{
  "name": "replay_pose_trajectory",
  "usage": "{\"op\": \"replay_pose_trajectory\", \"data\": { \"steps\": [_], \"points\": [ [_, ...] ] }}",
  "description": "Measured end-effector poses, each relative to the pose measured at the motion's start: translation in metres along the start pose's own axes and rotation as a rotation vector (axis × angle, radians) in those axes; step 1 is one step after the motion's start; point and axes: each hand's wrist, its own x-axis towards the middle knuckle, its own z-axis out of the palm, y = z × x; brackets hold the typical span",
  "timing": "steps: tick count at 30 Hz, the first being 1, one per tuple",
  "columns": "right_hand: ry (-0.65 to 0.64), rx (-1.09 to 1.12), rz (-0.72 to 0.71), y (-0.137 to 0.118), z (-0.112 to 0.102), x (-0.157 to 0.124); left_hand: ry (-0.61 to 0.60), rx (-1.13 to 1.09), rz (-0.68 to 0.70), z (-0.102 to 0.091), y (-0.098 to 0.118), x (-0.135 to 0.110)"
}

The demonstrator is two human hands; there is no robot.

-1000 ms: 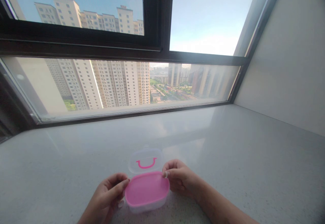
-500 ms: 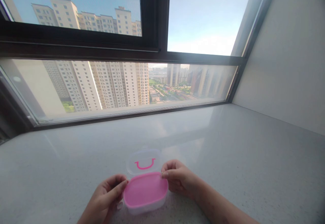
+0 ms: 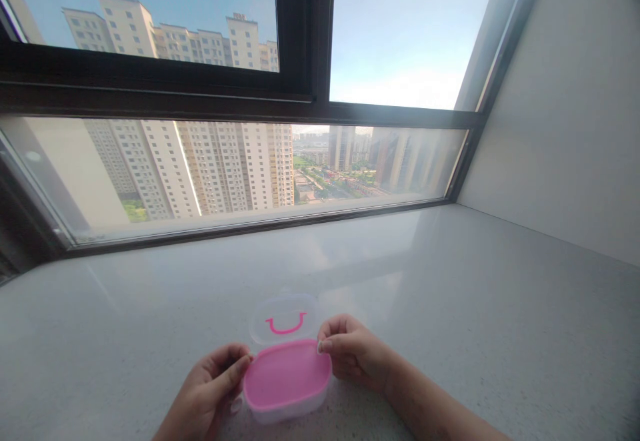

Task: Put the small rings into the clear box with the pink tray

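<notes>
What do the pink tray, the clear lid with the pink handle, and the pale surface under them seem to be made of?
The pink tray: likely plastic, opaque and smooth, evenly colored. The clear lid: probably plastic, see-through and thin-looking. The pink handle: opaque, perhaps plastic too. The pale surface: speckled and glossy with reflections, maybe stone or stone composite.

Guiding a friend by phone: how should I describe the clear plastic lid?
Under the dark-framed window lies a pale speckled sill. There, the left hand and right hand touch a pink-topped oblong plastic box; the clear rounded plastic lid lies just beyond. Its curved pink handle sets it apart from the box.
</notes>
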Motion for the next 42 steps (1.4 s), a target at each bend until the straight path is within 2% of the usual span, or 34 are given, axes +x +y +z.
{"op": "replay_pose_trajectory", "data": {
  "steps": [4,17,42],
  "points": [
    [0.007,0.004,0.004,-0.0013,0.0023,-0.0006,-0.035,-0.010,-0.008,-0.0010,0.0001,0.0001],
    [-0.015,0.002,-0.008,0.0012,-0.0018,0.0007,0.004,-0.004,-0.009,0.0025,0.0025,-0.0018],
    [-0.021,-0.024,-0.012,0.0042,-0.0053,0.0007,-0.026,-0.011,0.000,0.0041,0.0033,-0.0036]
  ]
}}
